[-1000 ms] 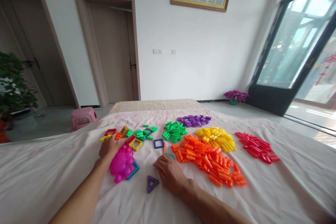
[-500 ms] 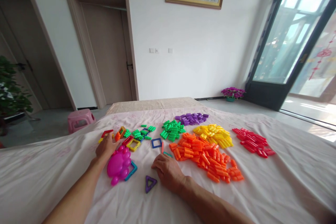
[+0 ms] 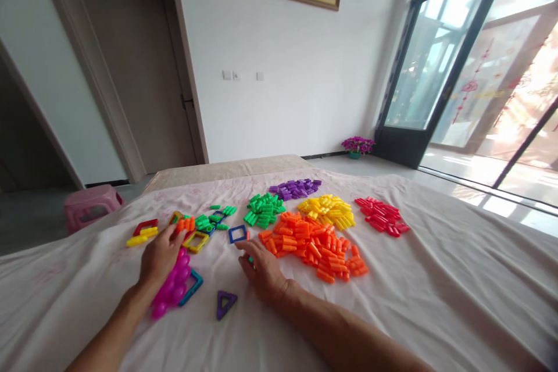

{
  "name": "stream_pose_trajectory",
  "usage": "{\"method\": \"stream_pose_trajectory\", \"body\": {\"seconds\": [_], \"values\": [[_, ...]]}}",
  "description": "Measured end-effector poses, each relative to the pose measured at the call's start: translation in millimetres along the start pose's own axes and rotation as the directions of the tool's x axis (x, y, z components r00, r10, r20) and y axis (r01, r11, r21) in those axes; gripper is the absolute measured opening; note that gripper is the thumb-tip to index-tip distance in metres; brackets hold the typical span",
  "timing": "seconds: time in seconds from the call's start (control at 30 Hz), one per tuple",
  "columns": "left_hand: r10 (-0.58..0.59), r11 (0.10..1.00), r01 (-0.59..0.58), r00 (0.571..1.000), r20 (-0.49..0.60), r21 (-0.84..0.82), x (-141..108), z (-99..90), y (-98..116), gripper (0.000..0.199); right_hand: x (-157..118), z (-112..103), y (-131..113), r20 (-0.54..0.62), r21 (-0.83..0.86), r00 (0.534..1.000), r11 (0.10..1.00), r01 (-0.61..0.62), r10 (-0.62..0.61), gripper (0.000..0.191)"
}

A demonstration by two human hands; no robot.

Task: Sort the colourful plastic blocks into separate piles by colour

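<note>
My left hand (image 3: 160,253) pinches orange tube pieces (image 3: 186,224) at the left, just above a magenta balloon-like toy (image 3: 174,282). My right hand (image 3: 260,267) is over the cloth with fingers bent and slightly apart, near a blue square frame (image 3: 238,234); a bit of teal shows beside its fingers. To its right lies a big orange pile (image 3: 311,247). Green pieces (image 3: 211,221) and a yellow square frame (image 3: 196,241) lie beyond my left hand. A purple triangle (image 3: 225,304) rests between my forearms, and a teal frame (image 3: 192,288) touches the magenta toy.
Piles of green (image 3: 264,210), purple (image 3: 296,188), yellow (image 3: 328,211) and red (image 3: 381,216) pieces lie on the pale cloth (image 3: 436,279). Yellow pieces (image 3: 137,240) and a red frame (image 3: 146,225) are at the far left. A pink stool (image 3: 93,203) stands beyond the cloth.
The view has swung right. My left hand has moved from the red frame and yellow pieces to the orange pieces and taken hold of them. My right hand's fingers have lifted and spread a little.
</note>
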State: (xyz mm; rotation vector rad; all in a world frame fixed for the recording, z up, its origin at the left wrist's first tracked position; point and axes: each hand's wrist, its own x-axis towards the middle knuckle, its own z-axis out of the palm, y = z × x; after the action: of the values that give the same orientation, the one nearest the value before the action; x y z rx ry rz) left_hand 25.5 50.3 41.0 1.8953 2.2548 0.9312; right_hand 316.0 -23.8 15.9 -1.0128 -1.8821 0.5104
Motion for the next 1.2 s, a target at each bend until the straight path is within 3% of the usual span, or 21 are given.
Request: {"method": "stream_pose_trajectory", "body": {"seconds": [0.07, 0.17, 0.27, 0.37, 0.47, 0.6, 0.67, 0.73, 0.83, 0.9, 0.97, 1.07, 1.2], "values": [[0.125, 0.962, -0.117, 0.992, 0.019, -0.247, -22.2, 6.6, 25.4, 0.045, 2.2, 1.1, 3.3, -0.094, 0.124, 0.992, 0.990, -0.069, 0.081, 0.043], [0.320, 0.809, -0.206, 0.940, 0.118, -0.551, -59.5, 15.4, 63.8, 0.051, 7.0, 1.6, 5.3, -0.150, 0.315, 0.974, 0.942, -0.117, 0.171, 0.048], [0.394, 0.734, -0.171, 0.896, 0.206, -0.657, -88.8, 20.6, 89.7, 0.057, 12.8, -4.3, 2.8, -0.111, 0.394, 0.976, 0.910, -0.129, 0.186, 0.038], [0.388, 0.734, -0.149, 0.893, 0.229, -0.663, -99.7, 23.2, 95.2, 0.057, 18.9, -19.2, 0.9, -0.046, 0.303, 0.982, 0.939, -0.160, 0.182, 0.028], [0.317, 0.767, -0.153, 0.934, 0.162, -0.623, -91.0, 20.8, 80.7, 0.049, 27.6, -44.5, 2.8, -0.075, 0.079, 0.988, 0.989, -0.126, 0.132, 0.027], [0.036, 0.854, -0.054, 0.998, -0.045, -0.517, -62.7, 5.2, 38.5, 0.044, 42.1, -92.7, 3.6, -0.095, -0.295, 0.994, 0.953, -0.077, 0.051, 0.030], [-0.117, 0.895, 0.044, 0.984, -0.136, -0.444, -48.7, -4.8, 12.3, 0.046, 47.6, -118.5, 2.0, -0.091, -0.443, 0.991, 0.886, -0.133, 0.103, 0.030], [-0.255, 0.916, 0.162, 0.942, -0.219, -0.368, -37.5, -12.4, -13.9, 0.049, 50.7, -140.6, 1.0, -0.067, -0.561, 0.977, 0.802, -0.203, 0.201, 0.029], [-0.360, 0.912, 0.278, 0.896, -0.261, -0.303, -25.4, -16.6, -47.2, 0.053, 52.6, -158.3, 2.5, -0.080, -0.649, 0.955, 0.712, -0.268, 0.286, 0.024], [-0.370, 0.918, 0.308, 0.892, -0.259, -0.250, -17.4, -15.5, -62.4, 0.052, 52.5, -155.4, 2.8, -0.120, -0.632, 0.956, 0.723, -0.280, 0.266, 0.022], [-0.345, 0.935, 0.309, 0.906, -0.243, -0.176, -6.6, -13.4, -72.1, 0.051, 50.7, -140.4, -0.5, -0.096, -0.565, 0.973, 0.793, -0.226, 0.209, 0.023], [-0.272, 0.962, 0.266, 0.942, -0.196, -0.054, 15.3, -11.0, -80.4, 0.055, 42.6, -103.2, -11.6, 0.067, -0.396, 0.995, 0.917, -0.043, 0.075, 0.022], [-0.164, 0.984, 0.169, 0.982, -0.097, 0.054, 42.8, -8.4, -89.1, 0.053, 24.6, -56.0, -19.4, 0.245, -0.212, 0.969, 0.974, 0.081, -0.027, 0.025]]}}
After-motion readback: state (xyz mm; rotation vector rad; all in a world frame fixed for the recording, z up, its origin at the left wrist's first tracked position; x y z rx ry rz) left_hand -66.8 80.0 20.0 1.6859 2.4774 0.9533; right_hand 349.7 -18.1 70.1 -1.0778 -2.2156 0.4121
